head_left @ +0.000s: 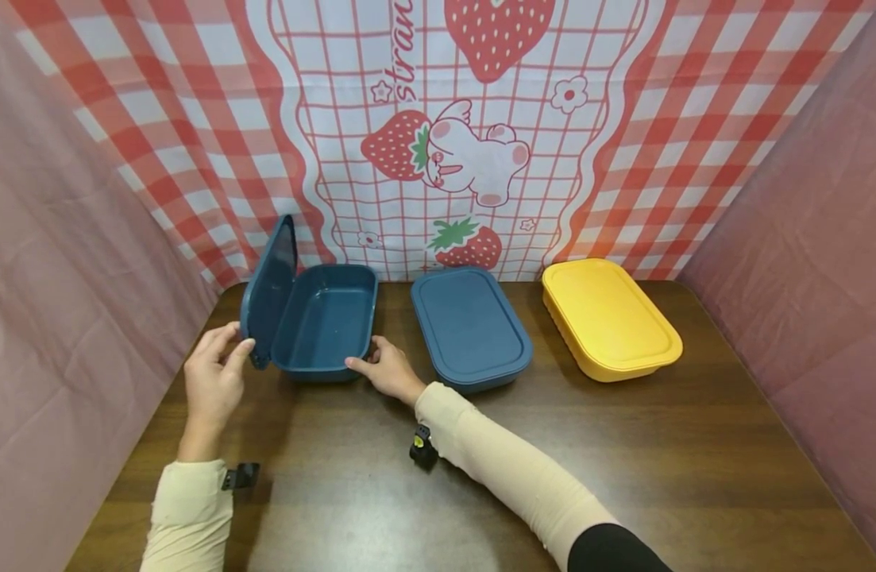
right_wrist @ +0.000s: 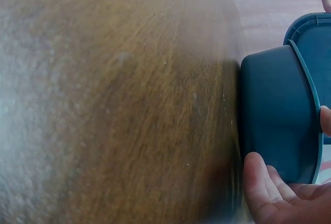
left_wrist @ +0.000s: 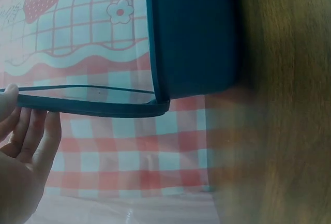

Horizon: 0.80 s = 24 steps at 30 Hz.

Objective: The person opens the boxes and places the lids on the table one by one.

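A dark blue lunch box point(head_left: 326, 322) stands at the left of the table, its inside bare. Its lid point(head_left: 269, 278) stands upright along the box's left side. My left hand point(head_left: 214, 377) pinches the near edge of the lid, thumb on one side and fingers on the other, as the left wrist view also shows. My right hand point(head_left: 389, 369) grips the box's near right corner, the thumb over the rim and the fingers against the outer wall. In the right wrist view those fingers point(right_wrist: 258, 182) lie low on the wall.
A second blue box point(head_left: 472, 326) with its lid on stands right of the right hand. Farther right is a yellow lidded box point(head_left: 609, 318). A strawberry-print curtain point(head_left: 466, 143) hangs behind the wooden table point(head_left: 366, 492), with pink cloth point(head_left: 66, 318) at the sides.
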Available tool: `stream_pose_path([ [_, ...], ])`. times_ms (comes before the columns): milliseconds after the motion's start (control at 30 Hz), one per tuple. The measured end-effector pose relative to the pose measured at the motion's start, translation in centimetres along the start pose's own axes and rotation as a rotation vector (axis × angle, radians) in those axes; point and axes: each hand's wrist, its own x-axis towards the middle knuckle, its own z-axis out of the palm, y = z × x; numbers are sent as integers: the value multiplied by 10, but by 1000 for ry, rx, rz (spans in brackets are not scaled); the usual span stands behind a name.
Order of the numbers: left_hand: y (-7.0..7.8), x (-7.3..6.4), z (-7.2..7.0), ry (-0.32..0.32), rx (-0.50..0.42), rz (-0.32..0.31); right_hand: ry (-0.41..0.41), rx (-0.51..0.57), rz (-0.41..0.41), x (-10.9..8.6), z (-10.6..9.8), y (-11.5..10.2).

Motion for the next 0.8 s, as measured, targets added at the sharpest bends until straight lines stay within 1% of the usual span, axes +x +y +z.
stream_pose_path([
  [367, -3, -2, -3, 11, -5, -83, 5, -23, 4, 0, 1, 1],
  [800, -7, -1, -7, 15, -2, -90, 3, -19, -3, 0, 0, -1],
])
